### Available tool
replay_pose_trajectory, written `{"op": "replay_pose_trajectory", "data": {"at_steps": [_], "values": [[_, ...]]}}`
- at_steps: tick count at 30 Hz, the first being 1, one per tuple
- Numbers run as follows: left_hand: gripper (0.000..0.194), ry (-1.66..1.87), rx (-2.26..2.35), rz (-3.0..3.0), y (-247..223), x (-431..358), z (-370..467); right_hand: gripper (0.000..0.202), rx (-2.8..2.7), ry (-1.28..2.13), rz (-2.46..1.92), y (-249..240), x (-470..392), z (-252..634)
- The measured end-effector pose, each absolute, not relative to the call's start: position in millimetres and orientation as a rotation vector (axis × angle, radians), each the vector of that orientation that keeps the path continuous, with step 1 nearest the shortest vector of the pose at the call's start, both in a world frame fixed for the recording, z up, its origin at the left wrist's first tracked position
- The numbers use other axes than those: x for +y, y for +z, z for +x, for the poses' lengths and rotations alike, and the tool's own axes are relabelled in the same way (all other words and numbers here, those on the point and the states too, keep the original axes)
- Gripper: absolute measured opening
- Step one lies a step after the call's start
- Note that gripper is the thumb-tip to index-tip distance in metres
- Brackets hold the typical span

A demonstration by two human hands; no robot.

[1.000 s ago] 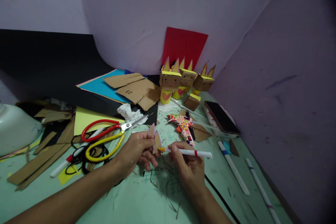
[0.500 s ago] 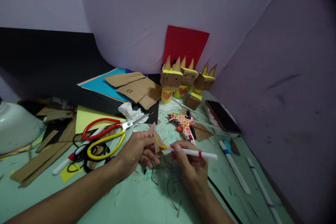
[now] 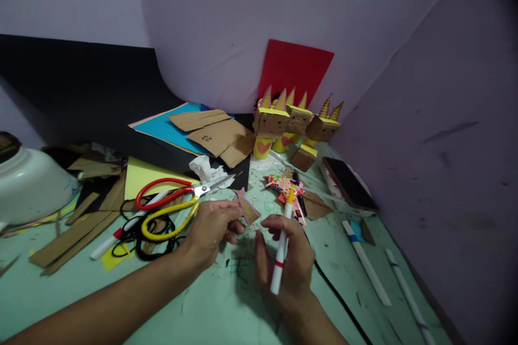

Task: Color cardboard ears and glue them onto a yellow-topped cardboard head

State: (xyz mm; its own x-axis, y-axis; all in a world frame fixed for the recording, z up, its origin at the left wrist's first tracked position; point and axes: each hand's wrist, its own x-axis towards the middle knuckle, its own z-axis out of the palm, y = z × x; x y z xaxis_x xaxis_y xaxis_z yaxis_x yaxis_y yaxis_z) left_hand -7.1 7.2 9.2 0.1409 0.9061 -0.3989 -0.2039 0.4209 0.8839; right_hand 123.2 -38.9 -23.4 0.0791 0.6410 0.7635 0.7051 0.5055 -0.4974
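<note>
Between the fingers of my left hand (image 3: 216, 229) is a small pointed cardboard piece (image 3: 249, 211) with pink-purple edges. My right hand (image 3: 289, 259) holds a white marker (image 3: 280, 259) with an orange-yellow tip and a red band; it lies between the fingers, tip pointing up and away. The right thumb and forefinger are apart, close to the cardboard piece without clearly touching it. Left of my left hand lie large scissors (image 3: 202, 188) with one red and one yellow handle, beside a tangle of black cord (image 3: 156, 245).
Cardboard figures (image 3: 271, 121) with pointed ears stand at the back before a red sheet (image 3: 297, 73). Cardboard pieces (image 3: 216, 140) lie on blue paper. A phone (image 3: 350, 183) and more markers (image 3: 366, 263) are on the right. A white rounded object (image 3: 36, 186) stands far left.
The marker has come off the cardboard piece and swung from lying sideways to pointing up and away. The cardboard piece has tilted in my left hand. The view has shifted slightly.
</note>
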Motion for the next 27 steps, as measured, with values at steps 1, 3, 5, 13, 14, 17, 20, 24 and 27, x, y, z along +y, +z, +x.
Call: {"op": "replay_pose_trajectory", "data": {"at_steps": [1, 3, 5, 13, 14, 17, 20, 24, 27], "values": [[0.015, 0.941, 1.159, 0.773, 9, 6, -6, 0.027, -1.671, -0.147, -1.156, -23, -39, 121], [0.016, 0.966, 1.163, 0.753, 7, 2, -3, 0.023, -1.782, -0.278, -1.118, -20, -38, 117], [0.017, 0.974, 1.138, 0.717, 7, -1, 0, 0.019, -1.859, -0.376, -1.105, -17, -37, 113], [0.018, 0.937, 1.183, 0.731, 12, -7, 3, 0.015, -1.807, -0.419, -1.118, -14, -36, 111], [0.018, 0.940, 1.178, 0.738, 12, -7, 2, 0.016, -1.792, -0.410, -1.125, -15, -36, 111], [0.019, 0.948, 1.171, 0.751, 12, -5, 1, 0.019, -1.745, -0.353, -1.101, -19, -36, 113], [0.018, 0.980, 1.191, 0.727, 11, -1, 0, 0.025, -1.713, -0.218, -1.002, -24, -40, 115], [0.014, 1.056, 1.189, 0.759, 8, 7, -7, 0.011, -1.581, 0.151, -1.057, -27, -43, 119], [0.013, 1.001, 1.221, 0.844, 5, 13, -13, 0.025, -1.378, 0.427, -1.110, -26, -40, 131]]}}
